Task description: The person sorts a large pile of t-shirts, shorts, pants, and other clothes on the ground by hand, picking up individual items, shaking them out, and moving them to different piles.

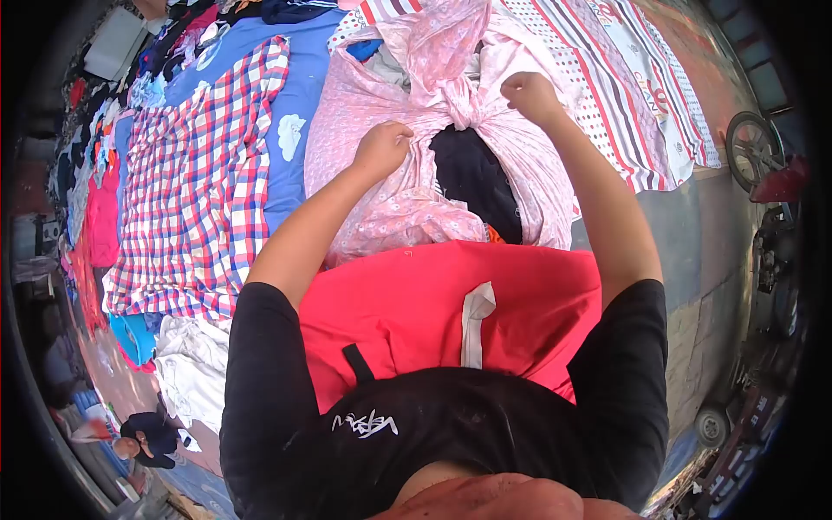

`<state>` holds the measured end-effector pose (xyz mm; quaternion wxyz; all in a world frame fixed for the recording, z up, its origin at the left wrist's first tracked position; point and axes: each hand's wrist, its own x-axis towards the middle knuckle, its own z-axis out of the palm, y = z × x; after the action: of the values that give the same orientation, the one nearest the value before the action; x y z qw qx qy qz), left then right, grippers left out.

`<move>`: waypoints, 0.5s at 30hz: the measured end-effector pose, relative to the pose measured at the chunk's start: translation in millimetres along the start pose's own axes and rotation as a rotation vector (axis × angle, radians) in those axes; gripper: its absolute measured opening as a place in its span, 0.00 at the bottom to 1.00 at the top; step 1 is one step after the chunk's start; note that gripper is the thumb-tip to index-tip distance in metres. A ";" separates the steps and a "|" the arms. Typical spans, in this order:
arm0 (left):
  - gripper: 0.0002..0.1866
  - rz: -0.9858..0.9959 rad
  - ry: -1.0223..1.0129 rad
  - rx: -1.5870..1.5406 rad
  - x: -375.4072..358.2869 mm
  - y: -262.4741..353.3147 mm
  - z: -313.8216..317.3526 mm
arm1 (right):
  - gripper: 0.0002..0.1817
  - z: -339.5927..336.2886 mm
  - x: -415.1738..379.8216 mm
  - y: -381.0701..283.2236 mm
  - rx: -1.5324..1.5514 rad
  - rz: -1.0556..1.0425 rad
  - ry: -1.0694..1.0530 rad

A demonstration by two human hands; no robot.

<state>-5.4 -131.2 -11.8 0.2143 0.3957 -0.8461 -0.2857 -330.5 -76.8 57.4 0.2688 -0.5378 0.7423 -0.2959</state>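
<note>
A pink floral cloth (373,208) is wrapped around a pile of clothes, its ends drawn into a knot (465,108) at the top. Dark clothing (478,178) shows through the gap below the knot. To the left of the knot, my left hand (381,152) is closed with curled fingers over the pink cloth. My right hand (530,97) forms a fist just to the right of the knot, above paler cloth. Whether either hand grips a fold of the cloth is hidden by the fingers.
Red fabric (416,295) with a white strap lies between my body and the bundle. A checked cloth (191,182) is at left, a striped sheet (615,87) at right. Further out are a wheel (752,152), strewn clothes (104,212) and a person (149,440) at lower left.
</note>
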 end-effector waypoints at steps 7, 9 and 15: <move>0.22 0.144 -0.040 0.316 62.1 -15.5 76.5 | 0.35 93.2 4.5 61.2 -0.468 -0.179 -0.089; 0.28 0.173 -0.020 0.368 75.3 -11.1 90.3 | 0.41 107.7 12.3 70.1 -0.489 -0.278 -0.085; 0.24 0.088 -0.248 0.391 84.9 -11.0 56.2 | 0.28 44.6 10.8 64.5 -0.636 -0.235 -0.071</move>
<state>-83.0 -186.6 -49.3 0.0403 0.3545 -0.9215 -0.1535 -342.8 -78.0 -20.8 0.0770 -0.6866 0.7205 -0.0596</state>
